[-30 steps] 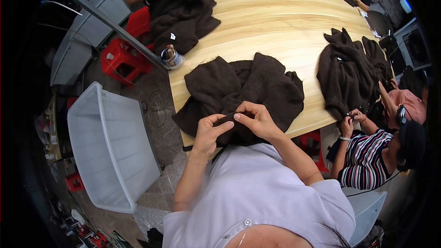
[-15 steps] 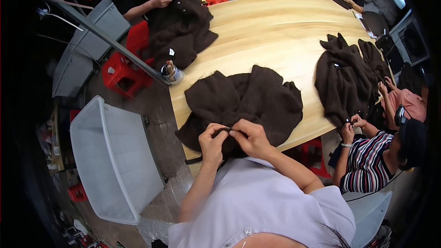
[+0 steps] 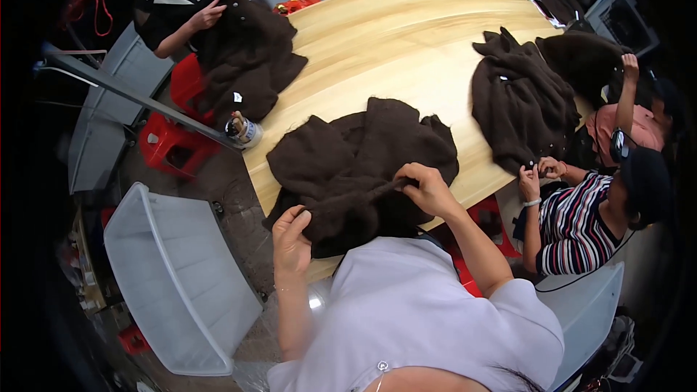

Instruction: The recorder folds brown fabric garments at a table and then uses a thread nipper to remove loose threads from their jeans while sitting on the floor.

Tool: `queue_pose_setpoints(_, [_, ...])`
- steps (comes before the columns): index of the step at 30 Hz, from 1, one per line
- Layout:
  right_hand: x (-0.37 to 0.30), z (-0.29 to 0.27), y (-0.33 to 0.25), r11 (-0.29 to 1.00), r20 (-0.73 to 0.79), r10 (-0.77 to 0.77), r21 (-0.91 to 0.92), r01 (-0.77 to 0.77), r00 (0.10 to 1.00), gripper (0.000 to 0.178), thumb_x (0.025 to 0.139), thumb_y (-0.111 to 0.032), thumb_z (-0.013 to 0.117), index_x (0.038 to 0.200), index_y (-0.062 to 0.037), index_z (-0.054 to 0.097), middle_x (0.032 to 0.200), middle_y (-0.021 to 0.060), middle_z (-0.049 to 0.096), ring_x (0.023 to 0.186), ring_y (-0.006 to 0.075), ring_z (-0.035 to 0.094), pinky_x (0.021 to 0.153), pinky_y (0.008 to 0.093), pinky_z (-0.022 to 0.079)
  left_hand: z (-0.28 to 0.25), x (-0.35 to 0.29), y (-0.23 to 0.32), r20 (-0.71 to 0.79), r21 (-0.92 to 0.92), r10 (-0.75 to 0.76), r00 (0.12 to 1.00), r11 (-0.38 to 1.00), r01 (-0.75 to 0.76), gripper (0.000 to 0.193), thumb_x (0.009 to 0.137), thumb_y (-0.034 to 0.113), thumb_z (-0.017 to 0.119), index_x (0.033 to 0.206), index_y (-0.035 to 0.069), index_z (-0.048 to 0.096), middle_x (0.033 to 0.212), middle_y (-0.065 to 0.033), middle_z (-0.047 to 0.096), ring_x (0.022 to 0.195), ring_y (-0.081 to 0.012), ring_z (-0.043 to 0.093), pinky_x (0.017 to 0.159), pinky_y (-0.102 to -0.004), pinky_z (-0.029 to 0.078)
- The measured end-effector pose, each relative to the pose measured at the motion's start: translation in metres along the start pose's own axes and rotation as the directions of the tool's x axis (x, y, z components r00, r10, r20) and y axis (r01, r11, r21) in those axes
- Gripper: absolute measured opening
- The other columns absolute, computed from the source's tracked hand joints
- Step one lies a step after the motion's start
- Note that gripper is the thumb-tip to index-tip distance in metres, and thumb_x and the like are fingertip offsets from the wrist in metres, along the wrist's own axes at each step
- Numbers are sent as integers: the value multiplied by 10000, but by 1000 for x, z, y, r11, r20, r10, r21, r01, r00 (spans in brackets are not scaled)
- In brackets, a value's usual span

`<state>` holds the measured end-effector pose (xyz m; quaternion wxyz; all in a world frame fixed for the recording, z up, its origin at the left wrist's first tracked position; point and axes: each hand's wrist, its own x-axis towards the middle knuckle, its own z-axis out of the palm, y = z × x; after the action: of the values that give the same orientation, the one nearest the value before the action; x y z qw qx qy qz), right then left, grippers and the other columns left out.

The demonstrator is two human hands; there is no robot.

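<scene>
Pinched between thumb and fingers, a stretch of dark brown garment (image 3: 348, 160) spans the two hands in the head view: the left grip (image 3: 292, 243) grasps its edge just left of the frame's centre, and the right grip (image 3: 430, 192) grasps it farther right and a little higher. Fabric runs fairly taut from one to the other.

Most of the garment lies bunched at the centre of the frame, on the near end of the pale wooden counter (image 3: 377, 36), its lower part close against the person's white shirt (image 3: 435, 297).

As far as this view shows, the handling of that edge appears to be under way rather than finished: the cloth is spread and rumpled, not folded or set aside. How much of the edge has been gone over, and how much is left, cannot be told. Small pale dots, probably buttons, show on the similar brown garment (image 3: 250, 51) at upper left; none can be made out on the stretch between the hands.

At right of the frame, a co-worker in a striped shirt (image 3: 581, 225) handles another brown garment (image 3: 519, 109). A grey bin (image 3: 174, 276) stands at lower left.
</scene>
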<state>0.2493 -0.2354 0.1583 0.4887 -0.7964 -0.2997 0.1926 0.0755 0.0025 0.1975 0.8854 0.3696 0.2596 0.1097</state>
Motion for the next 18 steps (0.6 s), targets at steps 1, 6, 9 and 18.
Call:
queue_pose_setpoints(1, [0,-2,0,999,-38,11,36,-10,999,240,739,99,621,952,-12,638,906,106,645,848,192,634,756,280,487,3,-3,1,-26,-50,-9,1000,999,8,112,904,40,595,994,-6,642,969,-95,692,881,-174,672,841,-304,541])
queue_pose_setpoints(6, [-6,-11,-16,960,-168,72,281,-22,983,181,792,77,622,959,14,652,907,49,663,877,116,610,793,247,473,-5,1,-3,-31,-81,-8,999,997,5,145,944,94,560,1018,5,646,1005,-105,697,920,-205,677,878,-345,540])
queue_pose_setpoints(9, [-9,-21,-28,950,-156,-13,308,61,988,171,801,80,618,958,33,667,889,49,660,851,112,603,793,240,470,-3,0,-4,-118,-101,-14,993,995,2,136,927,84,578,1011,7,653,1003,-102,698,921,-205,676,879,-340,540])
queue_pose_setpoints(18, [-11,31,-94,777,-172,-629,-110,620,758,260,648,77,680,896,6,650,832,114,608,688,248,621,579,316,508,44,-5,-25,22,157,103,994,982,-105,107,860,3,674,961,-29,679,888,-30,679,788,-61,599,740,-187,476])
